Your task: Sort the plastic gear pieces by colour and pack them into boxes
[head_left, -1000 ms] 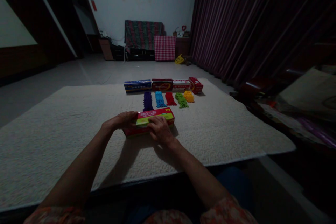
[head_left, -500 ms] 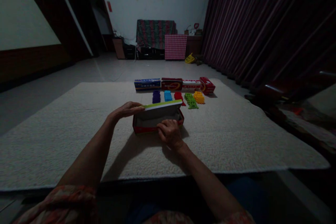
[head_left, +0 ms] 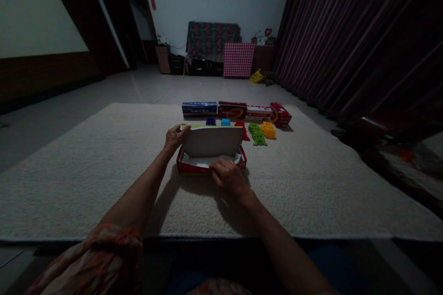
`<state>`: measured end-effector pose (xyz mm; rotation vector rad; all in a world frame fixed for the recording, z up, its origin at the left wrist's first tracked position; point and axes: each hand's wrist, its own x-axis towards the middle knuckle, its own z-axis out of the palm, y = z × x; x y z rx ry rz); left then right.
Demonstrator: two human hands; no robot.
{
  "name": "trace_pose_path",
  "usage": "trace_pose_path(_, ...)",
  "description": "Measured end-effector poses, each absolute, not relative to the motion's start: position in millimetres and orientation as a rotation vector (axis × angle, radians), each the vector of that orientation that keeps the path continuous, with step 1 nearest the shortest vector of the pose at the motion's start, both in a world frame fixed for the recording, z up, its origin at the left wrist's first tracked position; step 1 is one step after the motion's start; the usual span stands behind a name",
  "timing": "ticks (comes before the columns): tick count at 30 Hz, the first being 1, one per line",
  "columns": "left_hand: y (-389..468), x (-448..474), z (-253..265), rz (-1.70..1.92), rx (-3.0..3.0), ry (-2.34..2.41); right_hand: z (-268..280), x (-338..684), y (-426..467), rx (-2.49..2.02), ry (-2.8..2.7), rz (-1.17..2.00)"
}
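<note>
A red cardboard box point(head_left: 194, 169) stands on the pale quilted cover, its lid point(head_left: 214, 142) raised nearly upright at the back. Its grey-white inside shows, and I see nothing lying in it. My left hand point(head_left: 176, 138) pinches the lid at its upper left corner. Closed over the box's front wall, right of the middle, is my right hand point(head_left: 226, 174). Just behind the lid lie plastic pieces in colour groups: purple point(head_left: 211, 121), light blue point(head_left: 225, 122), red point(head_left: 245, 132), green point(head_left: 258, 134) and yellow point(head_left: 268, 130). The lid partly covers the purple, blue and red ones.
Beyond the pieces a row of boxes stands across the cover: a blue box point(head_left: 200, 109), a dark red box point(head_left: 231, 110), a white-and-red box point(head_left: 259, 111) and an angled red box point(head_left: 280, 115). The quilted cover point(head_left: 104, 161) ends at a near edge before my lap.
My left hand has raised the lid from a low slant to nearly upright, so more of the box's inside shows. My right hand stays on the front wall. The view has shifted slightly.
</note>
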<state>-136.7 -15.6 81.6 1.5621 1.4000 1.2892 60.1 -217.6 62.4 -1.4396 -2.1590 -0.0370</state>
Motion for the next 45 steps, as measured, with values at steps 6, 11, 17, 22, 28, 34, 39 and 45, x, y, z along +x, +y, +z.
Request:
trace_pose_path(6, -26, -133, 83, 1.2, 1.41, 1.106, 77, 65, -217, -1.384, -2.101, 0.046)
trace_pose_path(11, -34, -141, 82, 1.203, 1.396, 1.006, 91, 97, -203, -1.5, -1.567, -0.239)
trace_pose_path(17, -42, -151, 71, 1.069, 1.452, 0.999, 76, 156, -175, -1.488, -1.35, 0.454)
trace_pose_path(22, -52, -157, 59, 0.939, 1.371, 0.914, 50, 163, -172, -1.252, -1.224, 0.823)
trace_pose_path(28, -53, -163, 46, 0.786, 1.188, 0.755, 27, 162, -181, -1.056, -1.011, 1.095)
trace_pose_path(34, -46, -167, 21, 0.863, 0.974, 0.634, 16, 166, -185, -0.929, -0.825, 1.26)
trace_pose_path(39, -51, -160, 14, 0.877, 0.774, 0.603, 10, 166, -179, -0.925, -0.719, 1.294)
trace_pose_path(45, -59, -148, 24, 0.898, 0.69, 0.632, 11, 159, -173, -0.929, -0.612, 1.202)
